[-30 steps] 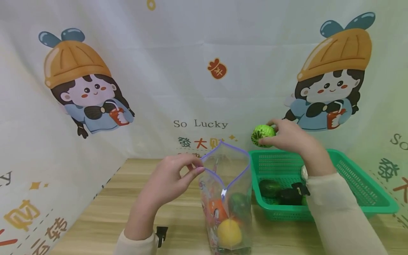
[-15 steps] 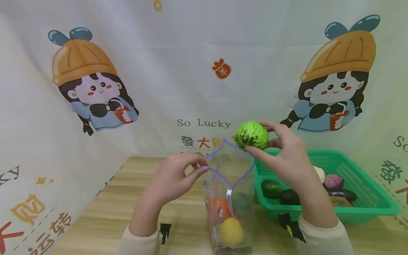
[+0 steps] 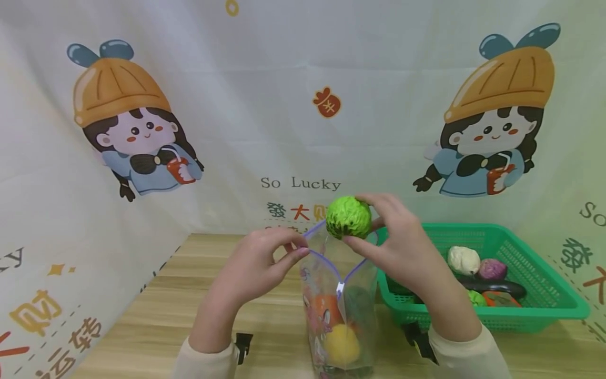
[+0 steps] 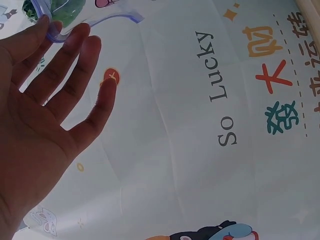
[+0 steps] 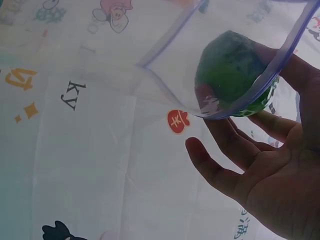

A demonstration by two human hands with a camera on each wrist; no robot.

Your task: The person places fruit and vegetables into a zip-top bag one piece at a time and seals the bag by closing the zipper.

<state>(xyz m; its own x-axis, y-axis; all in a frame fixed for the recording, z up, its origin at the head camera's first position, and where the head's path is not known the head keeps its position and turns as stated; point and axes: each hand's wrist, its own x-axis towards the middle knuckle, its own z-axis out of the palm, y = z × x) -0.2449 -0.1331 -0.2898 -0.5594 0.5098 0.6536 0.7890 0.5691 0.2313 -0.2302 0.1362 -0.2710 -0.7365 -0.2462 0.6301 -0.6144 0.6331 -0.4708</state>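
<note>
Legibly, "So Lucky" on backdrop, hands holding bag and green vegetable

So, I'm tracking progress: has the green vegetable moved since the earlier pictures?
Yes: the green vegetable has moved left and slightly down against the printed words behind it, towards the bag.

I see the left hand pinching and the right hand gripping with curved fingers; both forearms reach forward.
</note>
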